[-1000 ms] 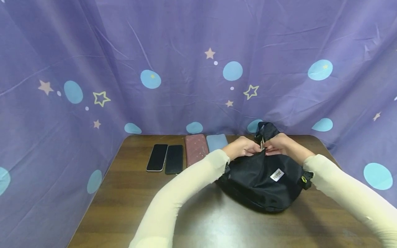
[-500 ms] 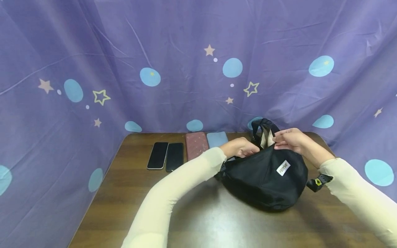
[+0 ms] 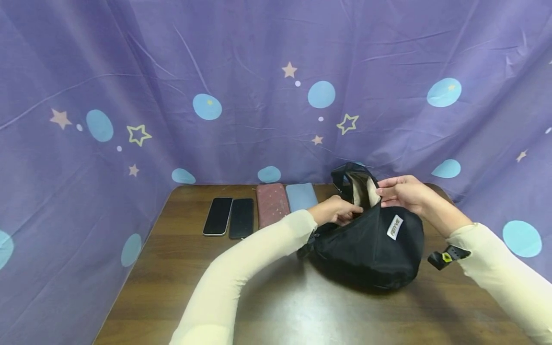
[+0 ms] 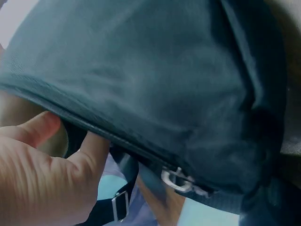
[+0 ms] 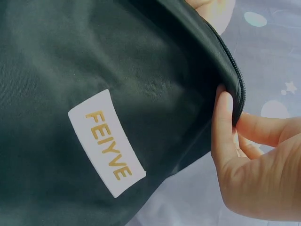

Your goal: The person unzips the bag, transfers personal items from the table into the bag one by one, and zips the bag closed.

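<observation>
A black bag with a white FEIYVE label is held up by its unzipped mouth, tilted, on the right side of the table. Its pale lining shows inside. My left hand is at the left of the mouth; in the left wrist view, thumb and finger lie on either side of a zipped edge and appear to pinch it. With thumb and fingers my right hand pinches the opposite zipper edge. A metal zipper pull hangs at one end of the opening. The bag's contents are hidden.
Left of the bag, a white-edged phone, a dark phone, a dark red wallet-like case and a light blue flat case lie in a row on the wooden table. A purple patterned curtain hangs behind.
My right hand has drawn its edge of the mouth right and up, spreading the opening so the pale lining shows. The bag has turned and its label now tilts more. The flat items stay put.
</observation>
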Demonstrator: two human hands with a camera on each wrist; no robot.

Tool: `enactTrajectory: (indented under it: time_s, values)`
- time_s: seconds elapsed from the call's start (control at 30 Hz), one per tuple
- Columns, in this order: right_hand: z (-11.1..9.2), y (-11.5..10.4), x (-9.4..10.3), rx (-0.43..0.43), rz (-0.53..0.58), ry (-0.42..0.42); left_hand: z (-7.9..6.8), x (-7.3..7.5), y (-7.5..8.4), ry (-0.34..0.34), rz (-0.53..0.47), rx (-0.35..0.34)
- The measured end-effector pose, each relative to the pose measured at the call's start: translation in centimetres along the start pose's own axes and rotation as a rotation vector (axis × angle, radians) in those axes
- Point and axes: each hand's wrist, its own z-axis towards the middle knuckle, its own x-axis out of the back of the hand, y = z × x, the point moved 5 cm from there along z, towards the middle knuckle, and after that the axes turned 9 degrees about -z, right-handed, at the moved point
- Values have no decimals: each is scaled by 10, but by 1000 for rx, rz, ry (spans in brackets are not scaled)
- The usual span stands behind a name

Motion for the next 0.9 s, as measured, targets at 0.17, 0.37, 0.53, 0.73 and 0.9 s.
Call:
enactTrajectory:
  time_s: [0.17, 0.37, 0.53, 0.73, 0.9]
  values:
    - [-5, -2, -1, 22, -17, -9, 32, 7, -8, -13, -146, 17]
    - [-13, 0, 18, 59, -27, -30, 89, 23, -8, 51, -208, -7]
    - [-26, 0, 39, 92, -95, -82, 159, 47, -7, 91, -314, -8]
    - [-45, -9, 65, 114, -191, -21, 149, 67, 16, 191, -379, -48]
    - [-59, -25, 76, 128, -189, 143, 133, 75, 23, 151, -480, -92]
